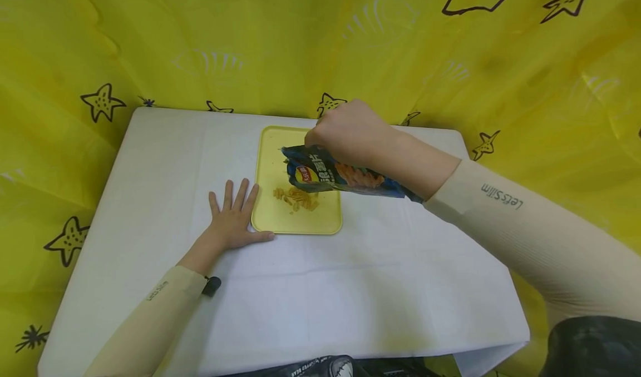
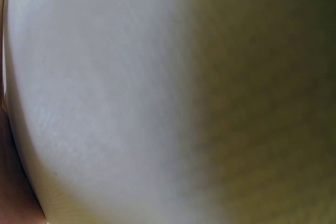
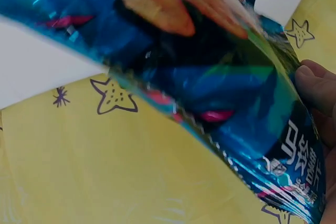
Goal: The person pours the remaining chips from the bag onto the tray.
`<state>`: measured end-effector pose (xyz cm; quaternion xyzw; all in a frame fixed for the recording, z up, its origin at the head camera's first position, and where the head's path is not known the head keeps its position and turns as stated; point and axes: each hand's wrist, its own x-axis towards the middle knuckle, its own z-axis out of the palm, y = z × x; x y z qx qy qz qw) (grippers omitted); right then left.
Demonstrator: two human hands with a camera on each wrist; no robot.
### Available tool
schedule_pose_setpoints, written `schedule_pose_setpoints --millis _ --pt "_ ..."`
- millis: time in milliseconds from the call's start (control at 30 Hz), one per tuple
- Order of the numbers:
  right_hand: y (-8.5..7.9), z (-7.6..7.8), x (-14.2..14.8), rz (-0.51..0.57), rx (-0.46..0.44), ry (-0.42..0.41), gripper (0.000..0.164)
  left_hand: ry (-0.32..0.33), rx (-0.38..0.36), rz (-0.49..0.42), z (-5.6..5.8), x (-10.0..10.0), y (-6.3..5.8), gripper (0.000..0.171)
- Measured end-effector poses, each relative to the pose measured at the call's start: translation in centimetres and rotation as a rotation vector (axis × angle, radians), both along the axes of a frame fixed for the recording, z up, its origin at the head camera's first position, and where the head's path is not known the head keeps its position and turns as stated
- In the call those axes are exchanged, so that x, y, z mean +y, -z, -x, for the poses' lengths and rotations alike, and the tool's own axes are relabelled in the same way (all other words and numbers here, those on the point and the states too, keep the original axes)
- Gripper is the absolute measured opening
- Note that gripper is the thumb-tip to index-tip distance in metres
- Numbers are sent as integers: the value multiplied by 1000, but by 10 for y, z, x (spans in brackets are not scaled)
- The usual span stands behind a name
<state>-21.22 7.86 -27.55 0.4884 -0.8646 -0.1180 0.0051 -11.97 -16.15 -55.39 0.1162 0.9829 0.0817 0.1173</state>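
My right hand point(image 1: 353, 135) grips a dark blue chip bag point(image 1: 320, 171) and holds it tilted above a yellow tray point(image 1: 310, 221). In the right wrist view the thumb point(image 3: 316, 83) presses on the edge of the shiny bag point(image 3: 226, 87). A small heap of broken chips point(image 1: 297, 199) lies on the tray beneath the bag's end. Fingers spread, my left hand point(image 1: 231, 224) rests flat on the table at the tray's lower left corner, its thumb along the near edge. The left wrist view shows mostly blurred white cloth and sleeve.
A white cloth covers the table point(image 1: 310, 299). Behind it hangs a yellow curtain point(image 1: 280, 49) with starfish drawings. A black printed item point(image 1: 320, 367) shows at the table's near edge. A small black device point(image 1: 211, 286) sits at my left wrist.
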Motion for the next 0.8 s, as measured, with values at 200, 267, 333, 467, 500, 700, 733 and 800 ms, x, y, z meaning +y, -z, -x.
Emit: schedule_pose_setpoints --millis 200,267,333,467,500,700,733,800 --pt "0 0 0 10 12 -10 16 6 11 10 1 0 2 122" --pt "0 -1 0 -3 12 -9 15 9 15 12 1 0 2 122" --pt "1 -1 0 -20 15 -7 18 9 11 11 1 0 1 123" --pt "3 -1 0 -31 14 -7 21 2 1 8 0 0 -1 123" --pt "3 -1 0 -33 15 -13 22 0 -4 6 0 1 -1 123" --pt "5 -2 -3 -46 26 -26 24 -5 -10 -2 0 1 -2 123" --pt "5 -2 -3 -47 28 -28 24 -3 -10 -2 0 0 -2 123" --pt "5 -3 -5 -48 30 -33 23 -2 -10 0 1 0 -3 123"
